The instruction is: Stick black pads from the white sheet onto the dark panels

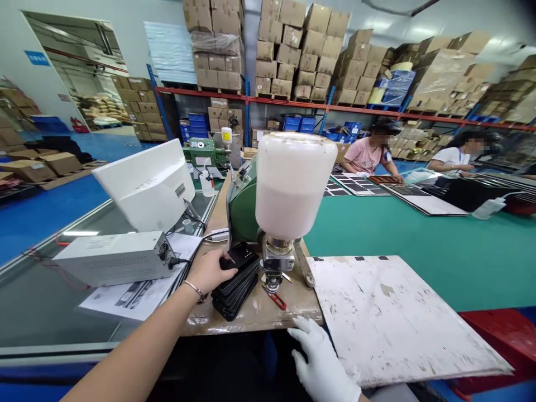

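My left hand (211,271), bare with a bracelet at the wrist, grips the left edge of the top black flat panel (240,257). That panel has small marks or holes and rests on a leaning stack of similar black pieces (237,296). My right hand (316,354), in a white glove, is held low by the bench's front edge, fingers apart and holding nothing. Between them stands a green machine (243,206) carrying a white bottle (295,187) partly filled with pale liquid above a metal roller head (276,262). Red-handled scissors or a cutter (276,298) lie beneath the head.
A stained white board (402,318) lies to the right on the green table (377,234). On the left are a monitor (146,184), a grey power unit (113,257) and papers. Two people sit across the table near black sheets. Shelves of cartons (288,56) line the back.
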Demonstrator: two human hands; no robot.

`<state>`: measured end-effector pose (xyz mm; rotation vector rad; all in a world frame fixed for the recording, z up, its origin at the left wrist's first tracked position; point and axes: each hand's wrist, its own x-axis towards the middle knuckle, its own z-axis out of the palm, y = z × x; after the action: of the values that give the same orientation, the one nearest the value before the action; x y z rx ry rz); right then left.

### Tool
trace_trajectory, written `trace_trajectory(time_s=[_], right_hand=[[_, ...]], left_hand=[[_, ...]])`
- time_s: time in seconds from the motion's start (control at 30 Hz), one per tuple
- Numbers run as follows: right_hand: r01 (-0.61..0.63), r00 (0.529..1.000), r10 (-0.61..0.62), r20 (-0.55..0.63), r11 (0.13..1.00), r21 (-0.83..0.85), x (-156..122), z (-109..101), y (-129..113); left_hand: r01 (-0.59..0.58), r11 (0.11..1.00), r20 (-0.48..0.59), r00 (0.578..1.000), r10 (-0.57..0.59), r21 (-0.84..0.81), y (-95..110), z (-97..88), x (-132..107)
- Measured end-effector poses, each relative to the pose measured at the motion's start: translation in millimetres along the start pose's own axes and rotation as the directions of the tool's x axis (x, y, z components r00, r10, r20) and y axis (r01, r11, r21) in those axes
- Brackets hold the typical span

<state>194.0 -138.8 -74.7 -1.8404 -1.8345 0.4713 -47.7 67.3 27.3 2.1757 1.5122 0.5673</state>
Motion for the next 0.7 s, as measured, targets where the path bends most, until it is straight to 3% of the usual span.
trace_trajectory(time_s=[0.07,0.13,0.2,0.27,0.33,0.37,0.47,0.53,0.7], right_hand=[[-0.065,0.994,0.046,0.094,0.977,0.205,5.4,-0.4,-16.7],[-0.228,0.951,0.090,0.297,0.851,0.474,12.6,-3.6,-30.9],[-0.440,0.852,-0.001,0.524,0.540,0.717,21.1,-9.0,-43.9],[-0.628,0.721,-0.224,0.656,0.189,0.755,29.1,-14.4,-56.7],[-0.723,0.638,-0.386,0.667,0.000,0.691,35.0,-17.1,-69.2],[-0.730,0.638,-0.402,0.657,-0.042,0.683,36.7,-16.9,-74.6],[-0.613,0.784,-0.239,0.573,-0.152,0.776,36.7,-11.2,-84.1],[-0.526,0.850,-0.125,0.511,-0.176,0.832,34.4,-7.8,-84.8],[-0.439,0.896,-0.094,0.435,-0.035,0.898,30.1,-23.0,-78.4]], left_hand=[[0.019,1.000,-0.016,1.000,-0.019,-0.015,1.5,-13.2,-16.5],[0.019,0.997,0.000,1.000,-0.019,-0.076,2.5,-25.0,-39.7],[-0.029,0.985,0.056,0.998,0.039,-0.170,4.3,-30.4,-66.5],[-0.108,0.963,0.152,0.977,0.149,-0.247,7.5,-26.7,-91.7],[-0.177,0.942,0.253,0.934,0.252,-0.285,11.4,-15.7,-110.7],[-0.203,0.935,0.284,0.915,0.287,-0.291,13.2,-8.8,-117.0],[-0.249,0.924,0.279,0.901,0.331,-0.292,17.8,9.2,-124.3],[-0.264,0.922,0.259,0.905,0.338,-0.283,22.0,15.3,-122.8],[-0.295,0.928,0.299,0.886,0.354,-0.227,39.5,12.0,-116.5]])
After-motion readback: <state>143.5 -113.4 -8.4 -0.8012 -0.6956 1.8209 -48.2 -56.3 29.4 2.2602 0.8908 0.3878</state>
